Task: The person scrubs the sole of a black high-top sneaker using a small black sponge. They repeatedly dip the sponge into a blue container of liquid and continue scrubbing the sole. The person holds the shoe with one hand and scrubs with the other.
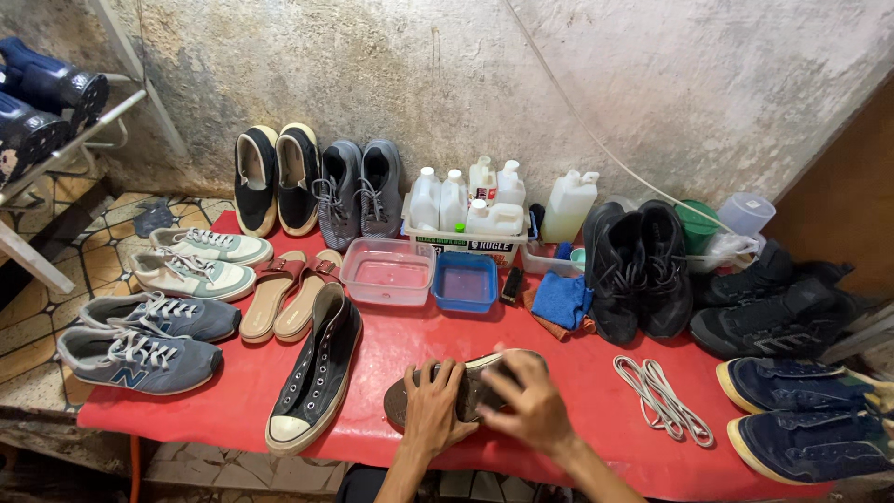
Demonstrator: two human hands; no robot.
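Both hands work on one shoe (466, 387) lying sole-up at the near edge of the red table (577, 373). The left hand (433, 410) lies flat over the heel end, fingers slightly spread and curled onto the sole. The right hand (531, 402) covers the toe end with its fingers pressed together and bent; it may be holding something small against the sole, but the view is too poor to tell.

Just left of the shoe stands a black high-top (315, 377) with a white toe cap. Behind the hands sit a clear tub (386, 270) of pinkish water and a smaller blue tub (464, 282), side by side. Behind those, a box (466, 244) holds white bottles (466, 197), with a larger white jug (568, 205) just to its right. A blue cloth (562, 298) lies beside a pair of black shoes (638, 270). White laces (663, 399) lie loose to the right of the hands, well clear of them.

Tan sandals (287, 291) rest left of the clear tub. Grey sneakers (361, 191) and black slip-ons (277, 177) lean against the wall (652, 84). Blue sneakers (140, 345) and pale green ones (196, 261) sit on the left; navy shoes (805, 414) sit at far right.
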